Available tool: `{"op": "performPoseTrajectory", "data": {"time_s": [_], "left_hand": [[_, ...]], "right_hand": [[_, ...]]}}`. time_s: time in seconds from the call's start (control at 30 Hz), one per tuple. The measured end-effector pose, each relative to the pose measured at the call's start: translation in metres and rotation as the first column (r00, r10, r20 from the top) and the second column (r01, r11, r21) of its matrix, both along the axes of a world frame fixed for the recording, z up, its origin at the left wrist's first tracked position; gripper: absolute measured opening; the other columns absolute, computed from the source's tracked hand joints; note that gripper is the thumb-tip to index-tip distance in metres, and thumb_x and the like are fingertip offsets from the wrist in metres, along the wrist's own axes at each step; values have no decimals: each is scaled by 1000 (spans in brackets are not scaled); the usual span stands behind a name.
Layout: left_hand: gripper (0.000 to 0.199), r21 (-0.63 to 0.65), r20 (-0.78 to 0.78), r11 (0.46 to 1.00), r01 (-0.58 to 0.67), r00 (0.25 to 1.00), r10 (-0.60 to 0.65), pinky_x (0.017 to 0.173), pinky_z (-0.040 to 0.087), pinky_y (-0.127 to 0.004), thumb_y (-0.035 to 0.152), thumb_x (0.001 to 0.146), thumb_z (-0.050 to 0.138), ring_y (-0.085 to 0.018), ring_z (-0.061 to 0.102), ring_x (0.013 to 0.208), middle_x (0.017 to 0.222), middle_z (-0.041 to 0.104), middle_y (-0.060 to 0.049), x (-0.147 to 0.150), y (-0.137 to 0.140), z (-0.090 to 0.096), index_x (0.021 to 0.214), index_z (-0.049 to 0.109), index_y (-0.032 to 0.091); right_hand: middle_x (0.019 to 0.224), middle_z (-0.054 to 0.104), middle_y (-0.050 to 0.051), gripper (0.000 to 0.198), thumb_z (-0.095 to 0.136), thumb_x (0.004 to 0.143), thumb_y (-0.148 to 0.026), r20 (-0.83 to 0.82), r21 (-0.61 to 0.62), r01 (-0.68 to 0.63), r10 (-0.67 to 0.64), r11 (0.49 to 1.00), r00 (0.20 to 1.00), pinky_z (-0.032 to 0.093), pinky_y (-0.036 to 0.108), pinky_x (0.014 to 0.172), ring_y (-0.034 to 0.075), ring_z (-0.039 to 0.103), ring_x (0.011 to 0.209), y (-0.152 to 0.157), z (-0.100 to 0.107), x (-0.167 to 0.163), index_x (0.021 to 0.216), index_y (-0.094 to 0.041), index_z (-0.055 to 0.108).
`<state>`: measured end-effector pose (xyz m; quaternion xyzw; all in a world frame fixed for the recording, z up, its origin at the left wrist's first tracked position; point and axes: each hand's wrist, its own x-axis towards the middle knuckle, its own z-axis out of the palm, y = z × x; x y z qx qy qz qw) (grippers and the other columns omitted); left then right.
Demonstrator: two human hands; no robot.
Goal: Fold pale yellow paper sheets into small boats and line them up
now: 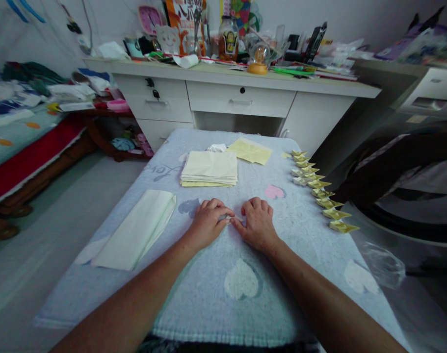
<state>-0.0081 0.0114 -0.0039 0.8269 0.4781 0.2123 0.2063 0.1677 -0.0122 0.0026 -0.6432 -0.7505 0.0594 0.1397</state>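
Note:
Close together over the middle of the cloth-covered table [208, 294], my two hands pinch a small folded piece of paper [230, 218], mostly hidden by the fingers. My left hand [208, 220] has thumb and forefinger closed on its left end. At the other end, the thumb of my right hand [258, 223] presses on it, fingers curled. Just beyond lies a stack of pale yellow paper sheets [210, 166]. Along the right edge runs a row of several small folded paper boats [319, 184], mostly yellow, a couple white.
A folded wad of pale paper [135, 230] lies at the left of the table. Behind the stack are a loose yellow sheet [250, 150] and a crumpled white paper [217, 147]. A cluttered desk [241, 88] stands beyond, a front-loading washing machine [422, 147] at right, a bed [28, 137] at left.

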Motion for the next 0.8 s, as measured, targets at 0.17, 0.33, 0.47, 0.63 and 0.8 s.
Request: {"op": "performPoseTrajectory", "data": {"time_s": [0.17, 0.33, 0.47, 0.63, 0.8], "left_hand": [[20, -6, -15, 1000, 5, 1000, -5, 89, 37, -38, 25, 83, 60, -22, 49, 98, 102, 58, -3, 0, 0, 0, 100, 70, 29], [23, -13, -31, 1000, -3, 1000, 2, 89, 37, -39, 23, 83, 58, -23, 49, 99, 102, 57, -3, 0, -1, 0, 101, 70, 30], [23, -23, -43, 1000, -8, 999, 7, 89, 36, -40, 22, 83, 58, -23, 48, 101, 104, 58, -3, 0, -1, 3, 102, 69, 30], [23, -5, -36, 1000, 1, 999, -2, 88, 35, -38, 18, 82, 58, -23, 49, 100, 105, 60, -3, 1, -3, 4, 102, 64, 26], [25, 47, 5, 999, -21, 1000, 21, 90, 36, -38, 19, 81, 58, -23, 48, 102, 108, 59, -4, 0, -3, 0, 106, 56, 22]], "right_hand": [[104, 50, 11, 34, 57, 84, -52, -11, -22, -6, 6, 1000, 1000, 34, 42, 82, 27, 43, 95, 2, 0, 4, 94, -20, 57], [106, 51, 10, 25, 61, 83, -43, -27, -47, 5, -6, 999, 1000, 34, 41, 81, 28, 44, 97, 4, 1, 13, 95, -22, 58], [107, 51, 9, 20, 61, 83, -37, -54, -52, 3, -6, 999, 999, 33, 41, 81, 27, 44, 97, 5, 1, 19, 98, -23, 58], [104, 52, 8, 19, 57, 86, -37, -98, 1, -89, 89, 996, 991, 32, 40, 85, 26, 43, 99, 3, 0, 19, 95, -21, 59], [103, 52, 8, 22, 64, 82, -38, -78, -7, -164, 163, 986, 984, 32, 40, 86, 25, 42, 99, 3, 0, 12, 94, -20, 59]]}}
